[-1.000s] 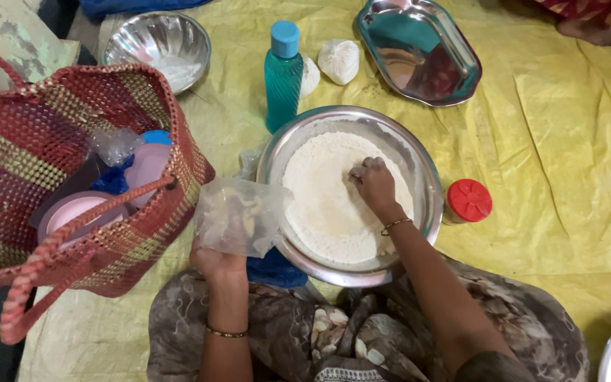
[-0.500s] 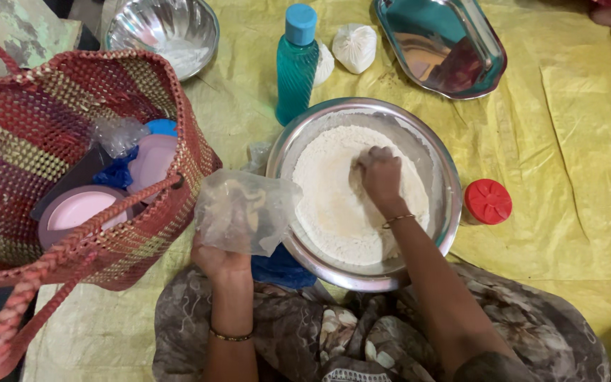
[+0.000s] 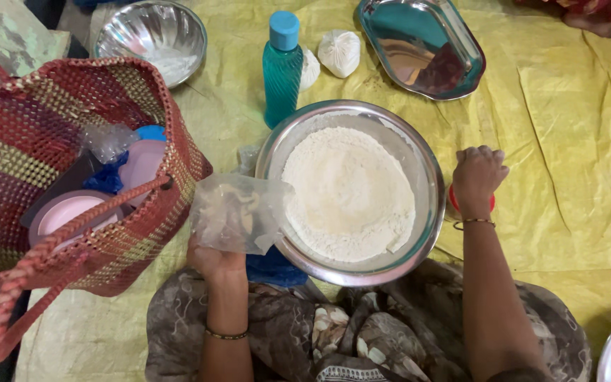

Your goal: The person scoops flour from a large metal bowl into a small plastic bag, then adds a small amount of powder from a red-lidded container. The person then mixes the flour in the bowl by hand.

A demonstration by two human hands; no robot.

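- Steel round pan point(image 3: 429, 233), shiny, holds a flat mound of white flour point(image 3: 348, 194), powdery; sits centre on crinkled yellow plastic sheet point(image 3: 567, 141).
- L hand point(image 3: 215, 256): fingers pinched shut on a crumpled clear plastic bag point(image 3: 238, 212), held at pan's left rim.
- R hand point(image 3: 478, 177): curled into a fist over a red round lid point(image 3: 454, 201) just right of pan; lid mostly hidden, can't tell if actually gripped.
- Teal ribbed plastic bottle point(image 3: 281, 71), blue cap, upright behind pan.
- Red woven basket point(image 3: 44, 177) at left, pink lidded tubs inside.
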